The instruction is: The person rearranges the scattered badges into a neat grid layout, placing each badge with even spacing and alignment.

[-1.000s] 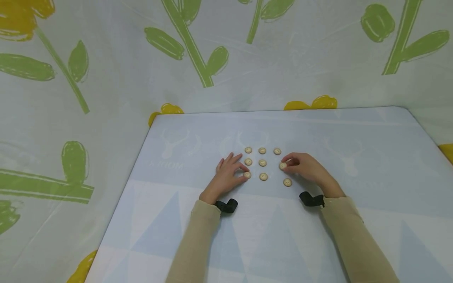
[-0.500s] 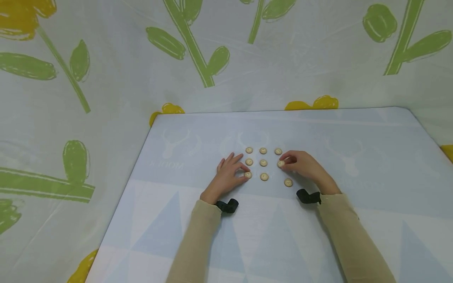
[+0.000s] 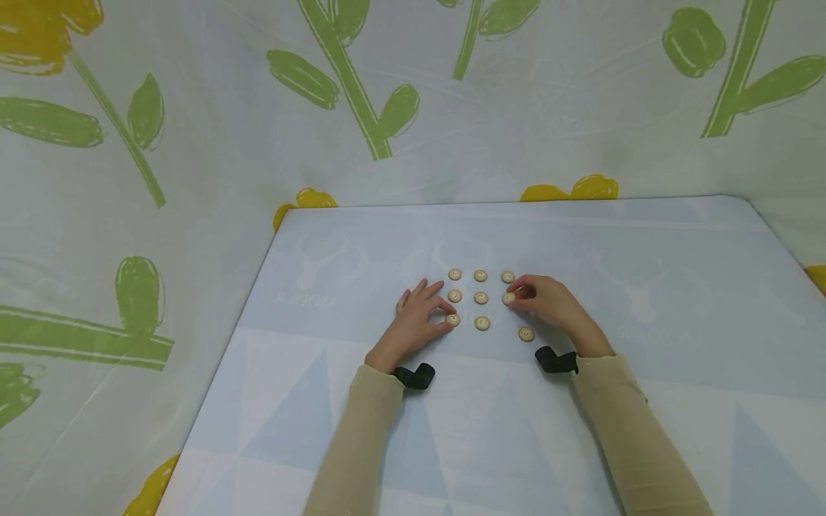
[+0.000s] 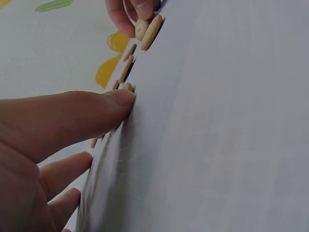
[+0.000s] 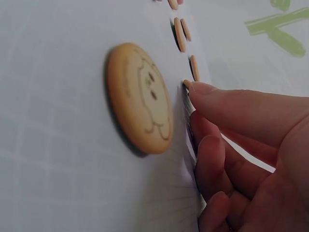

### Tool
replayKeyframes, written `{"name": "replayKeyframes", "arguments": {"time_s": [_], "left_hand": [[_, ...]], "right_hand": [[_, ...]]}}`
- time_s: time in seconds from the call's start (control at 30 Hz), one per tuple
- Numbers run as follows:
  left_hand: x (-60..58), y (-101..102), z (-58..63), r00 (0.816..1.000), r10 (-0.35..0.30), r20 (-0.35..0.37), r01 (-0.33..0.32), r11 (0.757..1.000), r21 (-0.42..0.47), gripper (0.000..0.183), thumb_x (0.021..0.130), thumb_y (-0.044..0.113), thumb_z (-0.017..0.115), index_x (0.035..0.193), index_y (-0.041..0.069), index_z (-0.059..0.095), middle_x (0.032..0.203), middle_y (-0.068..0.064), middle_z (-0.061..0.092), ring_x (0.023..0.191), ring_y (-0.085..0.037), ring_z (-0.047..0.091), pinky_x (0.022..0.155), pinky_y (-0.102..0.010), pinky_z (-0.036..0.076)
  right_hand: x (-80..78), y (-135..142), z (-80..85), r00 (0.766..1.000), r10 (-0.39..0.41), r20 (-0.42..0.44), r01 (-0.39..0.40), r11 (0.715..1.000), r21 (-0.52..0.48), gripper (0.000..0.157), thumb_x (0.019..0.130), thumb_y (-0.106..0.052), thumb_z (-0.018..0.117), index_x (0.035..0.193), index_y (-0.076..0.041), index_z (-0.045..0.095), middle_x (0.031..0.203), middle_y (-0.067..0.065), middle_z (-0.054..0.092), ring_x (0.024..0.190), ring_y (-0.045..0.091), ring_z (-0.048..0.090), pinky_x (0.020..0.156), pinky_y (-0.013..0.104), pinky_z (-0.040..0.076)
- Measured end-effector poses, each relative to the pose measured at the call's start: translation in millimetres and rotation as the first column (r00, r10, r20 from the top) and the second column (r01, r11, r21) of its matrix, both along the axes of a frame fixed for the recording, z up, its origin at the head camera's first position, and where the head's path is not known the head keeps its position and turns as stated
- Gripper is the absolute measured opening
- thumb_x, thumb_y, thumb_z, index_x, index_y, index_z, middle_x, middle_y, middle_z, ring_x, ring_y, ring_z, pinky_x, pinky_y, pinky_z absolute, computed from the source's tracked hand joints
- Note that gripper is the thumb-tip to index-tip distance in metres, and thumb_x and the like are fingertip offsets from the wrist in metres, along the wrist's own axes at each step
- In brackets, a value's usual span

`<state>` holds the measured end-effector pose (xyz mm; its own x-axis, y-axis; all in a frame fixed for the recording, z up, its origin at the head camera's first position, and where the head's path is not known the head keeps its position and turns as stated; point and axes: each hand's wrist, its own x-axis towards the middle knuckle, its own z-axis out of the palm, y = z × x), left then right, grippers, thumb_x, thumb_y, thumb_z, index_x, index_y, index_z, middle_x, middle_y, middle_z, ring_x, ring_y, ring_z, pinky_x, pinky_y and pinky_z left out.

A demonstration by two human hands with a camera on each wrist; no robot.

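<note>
Small round biscuits with printed drawings lie flat in rough rows on the table. My left hand (image 3: 416, 319) pinches the front-left biscuit (image 3: 453, 319) between thumb and index finger, its other fingers spread; in the left wrist view the thumb mostly hides it. With thumb and fingertips my right hand (image 3: 548, 301) holds a biscuit (image 3: 508, 299) at the right end of the middle row; only its edge shows in the right wrist view. Nearest that hand on the front side lies a biscuit (image 5: 140, 99) with an animal face, set slightly forward of its row.
The back row has three biscuits, its middle one (image 3: 480, 275) behind the middle-row biscuit (image 3: 480, 297). Another biscuit (image 3: 482, 323) lies between the hands in front. A pale blue-and-white cover (image 3: 503, 444) spreads over the table. Behind hangs a flower-patterned cloth (image 3: 516, 129).
My right hand has slid its biscuit left and slightly back, in line with the middle row. The left hand stays on its biscuit.
</note>
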<state>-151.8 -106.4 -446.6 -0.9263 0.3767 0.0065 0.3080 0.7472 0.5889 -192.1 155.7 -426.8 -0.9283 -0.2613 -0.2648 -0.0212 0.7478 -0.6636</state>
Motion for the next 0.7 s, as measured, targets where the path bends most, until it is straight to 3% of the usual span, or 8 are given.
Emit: {"name": "replayKeyframes", "arguments": {"time_s": [0.7], "left_hand": [[-1.3,0.1,-1.5,1.0,0.001,-0.003,-0.001,1.0,0.0,0.017,0.081,0.033,0.065,0.095,0.025,0.062,0.144,0.0,0.028,0.135,-0.021,0.008,0.104,-0.046,0.001]], "right_hand": [[4.3,-3.4,-0.2,0.999,-0.002,-0.043,0.004,0.999,0.046,0.025,0.081,-0.025,0.065,0.102,-0.012,0.06,0.084,0.006,0.054,0.08,0.021,0.047,0.067,0.032,0.037]]}}
